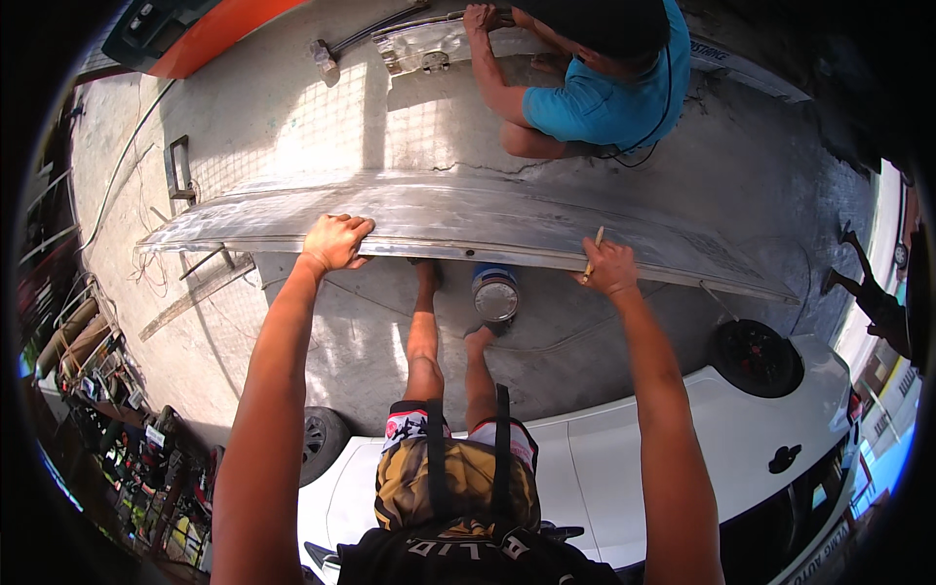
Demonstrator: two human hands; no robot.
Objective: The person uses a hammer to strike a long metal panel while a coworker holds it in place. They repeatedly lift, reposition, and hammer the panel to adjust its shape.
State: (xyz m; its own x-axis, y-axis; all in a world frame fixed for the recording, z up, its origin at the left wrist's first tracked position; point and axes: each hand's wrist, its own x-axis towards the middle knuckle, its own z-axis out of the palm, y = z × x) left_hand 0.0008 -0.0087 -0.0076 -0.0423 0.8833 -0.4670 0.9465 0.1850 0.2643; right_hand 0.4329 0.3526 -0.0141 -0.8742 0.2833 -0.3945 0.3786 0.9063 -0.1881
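A long, bare metal panel point(429, 210) with scuffed grey patches lies across in front of me, raised off the floor. My left hand point(338, 241) is closed over its near edge, left of the middle. Farther right, my right hand point(610, 265) is at the same edge, with a thin pale stick point(599, 236), perhaps a pencil or brush, held in its fingers. The undersides of both hands are hidden. Below the near edge, between my feet, stands a blue can point(495, 294) with a greyish lid.
A person in a blue shirt point(609, 102) crouches beyond the panel, hands on another metal piece point(419, 47). A hammer point(325, 60) lies nearby. Close behind me is a white car point(585, 468). Clutter point(127, 439) fills the left side; a hose point(127, 166) runs along the floor.
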